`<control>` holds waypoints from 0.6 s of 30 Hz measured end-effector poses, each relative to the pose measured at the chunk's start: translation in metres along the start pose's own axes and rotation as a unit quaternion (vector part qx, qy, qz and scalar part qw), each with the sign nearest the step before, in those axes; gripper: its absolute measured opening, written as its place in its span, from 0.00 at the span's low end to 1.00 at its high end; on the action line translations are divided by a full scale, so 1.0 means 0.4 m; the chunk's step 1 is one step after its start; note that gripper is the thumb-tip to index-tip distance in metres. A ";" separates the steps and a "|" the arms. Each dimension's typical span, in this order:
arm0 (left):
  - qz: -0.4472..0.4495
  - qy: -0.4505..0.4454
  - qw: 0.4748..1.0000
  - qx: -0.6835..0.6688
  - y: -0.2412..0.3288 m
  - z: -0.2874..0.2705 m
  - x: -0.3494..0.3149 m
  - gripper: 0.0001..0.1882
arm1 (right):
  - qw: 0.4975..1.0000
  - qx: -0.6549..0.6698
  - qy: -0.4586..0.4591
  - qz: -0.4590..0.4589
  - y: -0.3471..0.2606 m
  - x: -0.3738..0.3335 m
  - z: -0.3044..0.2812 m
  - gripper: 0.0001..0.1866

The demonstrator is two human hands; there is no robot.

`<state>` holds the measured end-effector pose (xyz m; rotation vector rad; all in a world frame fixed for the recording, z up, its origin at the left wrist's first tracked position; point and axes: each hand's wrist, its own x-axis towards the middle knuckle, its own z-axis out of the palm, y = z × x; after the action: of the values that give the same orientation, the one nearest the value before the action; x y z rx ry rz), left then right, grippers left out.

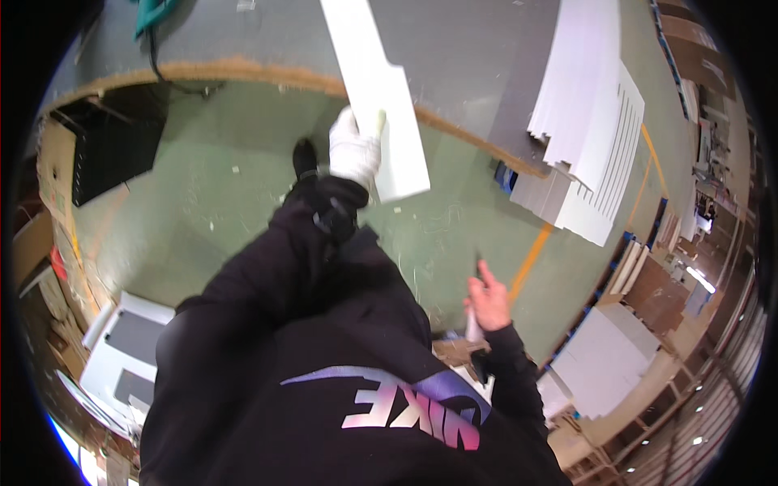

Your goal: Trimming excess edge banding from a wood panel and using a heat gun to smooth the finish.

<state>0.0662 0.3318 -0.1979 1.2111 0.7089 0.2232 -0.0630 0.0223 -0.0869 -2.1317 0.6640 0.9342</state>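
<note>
My left hand (pixel 355 150), in a white glove, is closed on the edge of a long white panel (pixel 374 89) with a stepped side. The panel's far part lies over the grey worktable (pixel 478 61), and its near end sticks out past the table's edge. My right hand (pixel 489 302), bare and away from the table, is closed around a slim knife-like tool (pixel 478 257). The tool's dark, narrow tip points away from me, and its pale lower end shows below my fingers. Blur hides its exact kind.
Stacked white sheets (pixel 579 89) lie at the table's right end, with slotted white panels (pixel 604 174) beside them. A teal tool (pixel 154 14) with a cable rests at the far left. Below it stands a black panel (pixel 121 146). More white boards (pixel 608 356) are at the lower right.
</note>
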 end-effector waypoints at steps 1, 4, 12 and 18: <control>-0.089 -0.015 0.992 -0.083 0.024 0.029 -0.054 0.10 | 1.000 0.018 0.006 -0.010 -0.007 0.013 -0.031 0.28; -0.082 -0.145 0.986 -0.030 -0.122 0.033 -0.197 0.17 | 0.912 -0.194 0.100 -0.347 -0.129 0.030 -0.057 0.28; 0.420 -0.024 0.807 0.415 0.255 -0.033 0.169 0.18 | 0.854 -0.289 0.060 -0.429 -0.220 0.141 -0.018 0.25; 0.477 -0.127 0.649 0.579 0.328 -0.077 0.569 0.14 | 0.860 -0.288 0.030 -0.421 -0.417 0.229 0.053 0.24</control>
<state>0.2494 0.5207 -0.1701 2.7605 -0.2591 0.4815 0.0968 0.1264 -0.1022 -2.5818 -0.6101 0.5868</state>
